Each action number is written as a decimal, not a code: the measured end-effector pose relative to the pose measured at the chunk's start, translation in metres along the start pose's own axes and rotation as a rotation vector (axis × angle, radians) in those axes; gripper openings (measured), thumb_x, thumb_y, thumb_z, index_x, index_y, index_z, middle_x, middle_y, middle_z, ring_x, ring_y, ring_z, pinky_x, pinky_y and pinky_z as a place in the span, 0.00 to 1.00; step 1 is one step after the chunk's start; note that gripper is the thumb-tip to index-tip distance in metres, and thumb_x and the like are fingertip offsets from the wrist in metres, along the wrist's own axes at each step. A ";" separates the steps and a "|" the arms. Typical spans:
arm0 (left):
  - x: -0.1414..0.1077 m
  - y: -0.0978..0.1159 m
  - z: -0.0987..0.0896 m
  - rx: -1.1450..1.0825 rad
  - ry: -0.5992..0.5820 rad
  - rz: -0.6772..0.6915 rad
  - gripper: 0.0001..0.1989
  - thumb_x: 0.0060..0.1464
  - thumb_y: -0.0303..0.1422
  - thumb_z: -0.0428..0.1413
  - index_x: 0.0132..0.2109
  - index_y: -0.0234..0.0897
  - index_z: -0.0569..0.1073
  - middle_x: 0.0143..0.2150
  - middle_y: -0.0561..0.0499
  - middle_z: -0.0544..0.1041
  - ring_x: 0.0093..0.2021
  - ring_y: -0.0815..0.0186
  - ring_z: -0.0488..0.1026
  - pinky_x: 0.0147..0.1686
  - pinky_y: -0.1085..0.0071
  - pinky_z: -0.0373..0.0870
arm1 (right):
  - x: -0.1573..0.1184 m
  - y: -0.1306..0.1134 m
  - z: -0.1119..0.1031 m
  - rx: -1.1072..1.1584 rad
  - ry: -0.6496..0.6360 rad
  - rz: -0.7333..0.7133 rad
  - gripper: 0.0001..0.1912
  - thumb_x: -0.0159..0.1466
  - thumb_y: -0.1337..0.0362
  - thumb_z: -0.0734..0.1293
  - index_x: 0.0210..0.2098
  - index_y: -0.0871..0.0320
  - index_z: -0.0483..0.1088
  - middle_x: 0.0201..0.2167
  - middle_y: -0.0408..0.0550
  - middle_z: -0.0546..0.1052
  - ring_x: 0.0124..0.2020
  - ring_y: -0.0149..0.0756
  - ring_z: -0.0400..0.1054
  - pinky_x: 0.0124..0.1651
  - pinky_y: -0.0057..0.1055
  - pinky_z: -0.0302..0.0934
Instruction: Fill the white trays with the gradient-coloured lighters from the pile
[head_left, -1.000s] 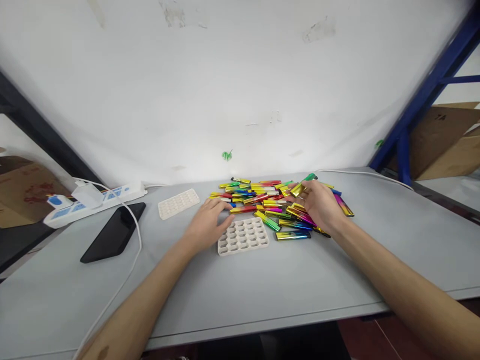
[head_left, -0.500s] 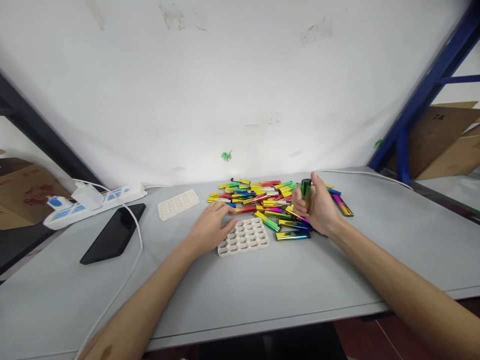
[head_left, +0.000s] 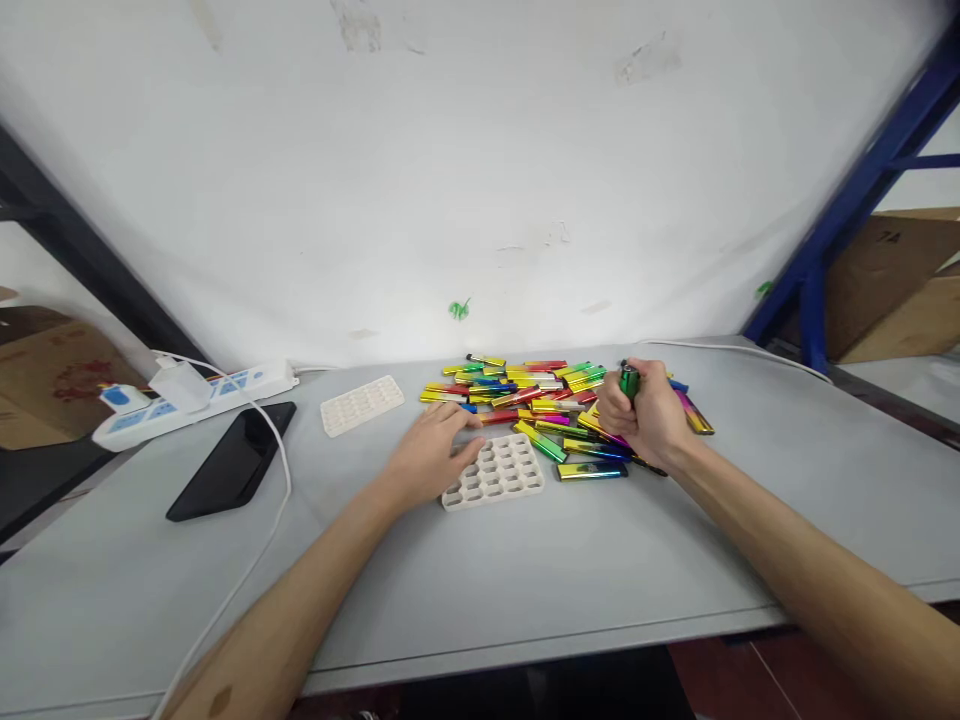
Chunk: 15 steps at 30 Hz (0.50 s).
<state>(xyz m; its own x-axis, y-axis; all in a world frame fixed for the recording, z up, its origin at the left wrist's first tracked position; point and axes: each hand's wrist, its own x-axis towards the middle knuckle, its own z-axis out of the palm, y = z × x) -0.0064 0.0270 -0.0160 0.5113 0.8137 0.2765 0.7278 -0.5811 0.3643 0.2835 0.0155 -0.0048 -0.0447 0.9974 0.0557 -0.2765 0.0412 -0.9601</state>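
Observation:
My right hand is wrapped around a green metallic lighter, held upright above the right side of the lighter pile, with the thumb by its top. Most of the lighter's body is hidden by my fingers. My left hand lies over the left edge of a white tray with rows of slots. Its fingers reach past the tray's far left corner, thumb apart from them, and whether they press on it I cannot tell. Behind the tray spreads a heap of shiny multicoloured lighters, several yellow, red, blue and green.
A second white slotted tray lies to the left. Farther left are a black phone, a power strip with plugs, and a white cable crossing the table. A white wall closes off the back; cardboard boxes stand beyond the blue frame.
My right hand has turned and closed more around the green lighter, its thumb coming over toward the top. The left hand stays at the tray. The view has shifted slightly.

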 end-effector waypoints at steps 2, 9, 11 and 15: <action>0.000 0.000 0.000 -0.001 0.001 0.003 0.11 0.63 0.40 0.50 0.46 0.42 0.72 0.48 0.49 0.75 0.54 0.56 0.68 0.55 0.57 0.66 | 0.001 0.001 -0.001 -0.027 -0.011 -0.008 0.26 0.63 0.47 0.56 0.15 0.54 0.52 0.13 0.37 0.47 0.16 0.27 0.36 0.19 0.28 0.36; 0.000 0.002 -0.002 0.018 -0.013 0.006 0.10 0.63 0.39 0.50 0.45 0.42 0.72 0.47 0.49 0.76 0.53 0.57 0.69 0.54 0.57 0.66 | 0.000 0.004 0.000 -0.058 0.027 -0.031 0.26 0.64 0.46 0.57 0.15 0.54 0.53 0.13 0.37 0.47 0.15 0.27 0.37 0.19 0.29 0.36; -0.001 0.002 -0.006 0.034 -0.034 0.011 0.11 0.63 0.41 0.50 0.46 0.42 0.72 0.47 0.49 0.76 0.53 0.57 0.69 0.53 0.58 0.66 | -0.001 0.002 0.002 -0.046 0.036 -0.055 0.28 0.65 0.46 0.57 0.15 0.55 0.54 0.13 0.37 0.47 0.15 0.27 0.38 0.19 0.29 0.36; -0.008 0.003 -0.025 0.021 -0.169 0.022 0.22 0.57 0.53 0.54 0.50 0.44 0.72 0.51 0.49 0.74 0.54 0.55 0.69 0.53 0.60 0.67 | -0.003 -0.001 0.006 -0.063 0.048 -0.080 0.30 0.65 0.39 0.56 0.17 0.55 0.56 0.14 0.38 0.52 0.15 0.27 0.44 0.19 0.29 0.41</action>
<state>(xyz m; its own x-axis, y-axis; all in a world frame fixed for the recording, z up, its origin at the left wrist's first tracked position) -0.0199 0.0180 0.0050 0.5958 0.7926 0.1298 0.7238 -0.5999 0.3410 0.2779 0.0120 -0.0028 0.0220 0.9924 0.1211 -0.2160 0.1229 -0.9686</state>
